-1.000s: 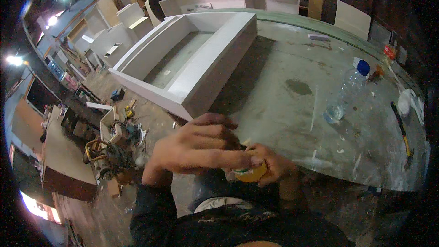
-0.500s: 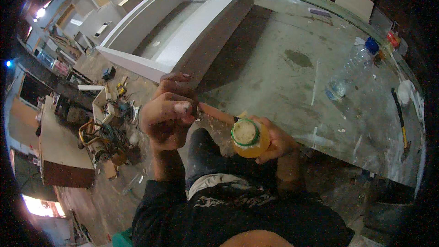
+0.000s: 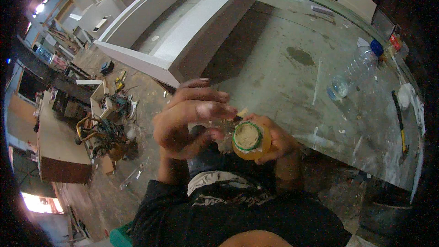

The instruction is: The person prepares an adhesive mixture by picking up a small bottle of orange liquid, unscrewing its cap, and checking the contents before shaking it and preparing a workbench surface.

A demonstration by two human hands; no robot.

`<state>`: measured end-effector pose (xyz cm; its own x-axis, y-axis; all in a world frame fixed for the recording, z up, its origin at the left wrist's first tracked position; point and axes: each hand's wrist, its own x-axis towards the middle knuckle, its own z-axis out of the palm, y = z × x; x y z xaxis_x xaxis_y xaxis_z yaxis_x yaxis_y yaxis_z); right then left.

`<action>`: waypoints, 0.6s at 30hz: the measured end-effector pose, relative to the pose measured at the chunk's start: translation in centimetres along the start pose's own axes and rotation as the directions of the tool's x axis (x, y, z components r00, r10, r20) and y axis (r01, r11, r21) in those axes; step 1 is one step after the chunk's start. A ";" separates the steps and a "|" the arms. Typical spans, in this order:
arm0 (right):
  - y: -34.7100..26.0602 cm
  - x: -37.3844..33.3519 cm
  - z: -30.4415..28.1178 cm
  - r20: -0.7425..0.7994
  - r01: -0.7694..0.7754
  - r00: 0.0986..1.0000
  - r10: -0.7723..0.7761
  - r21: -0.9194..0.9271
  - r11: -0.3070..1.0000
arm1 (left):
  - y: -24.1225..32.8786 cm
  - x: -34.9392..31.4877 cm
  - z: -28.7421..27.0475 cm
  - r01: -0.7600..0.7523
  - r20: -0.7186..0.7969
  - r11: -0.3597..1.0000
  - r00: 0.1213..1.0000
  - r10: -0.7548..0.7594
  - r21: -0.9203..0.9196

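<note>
A yellow pot in the right hand

In the head view, the right hand [image 3: 282, 142] has its fingers wrapped round a small yellow pot [image 3: 249, 140]. The pot is low in the middle, by the near edge of the big grey-green table [image 3: 274, 93]. It has a green ring round its top and pale stuff inside the ring. The left hand [image 3: 190, 116] is just to the left of the pot. Its fingers are bent and spread away from the thumb. I can't tell if a fingertip touches anything.

On the far left of the table is a big white frame [image 3: 210, 16]. On the right is a clear bottle [image 3: 354, 71] with a blue cap [image 3: 376, 47]. Farther right lies a long black and yellow tool [image 3: 400, 119].
</note>
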<state>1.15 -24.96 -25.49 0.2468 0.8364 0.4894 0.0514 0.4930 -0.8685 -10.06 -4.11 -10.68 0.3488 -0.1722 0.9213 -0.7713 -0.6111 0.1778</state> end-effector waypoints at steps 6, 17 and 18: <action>-1.7 3.3 0.3 0.132 0.003 0.991 0.028 -0.232 0.973 | 3.4 5.9 -2.0 0.874 0.459 0.405 0.487 -0.743 -0.270; -1.8 2.5 1.6 -0.213 -0.072 0.977 0.032 -0.181 0.981 | 3.6 11.0 -4.1 0.690 0.648 0.671 0.386 -0.657 0.270; -1.5 2.7 1.1 -0.166 -0.060 0.986 0.027 -0.199 0.978 | 3.6 10.7 -4.1 0.629 0.651 0.730 0.442 -0.617 0.266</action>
<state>0.66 -23.17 -22.75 0.4055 0.7980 0.4459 0.2277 0.3843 -0.8947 -11.25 -4.96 1.25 0.9768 -0.2018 0.0722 -0.2026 -0.7599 0.6177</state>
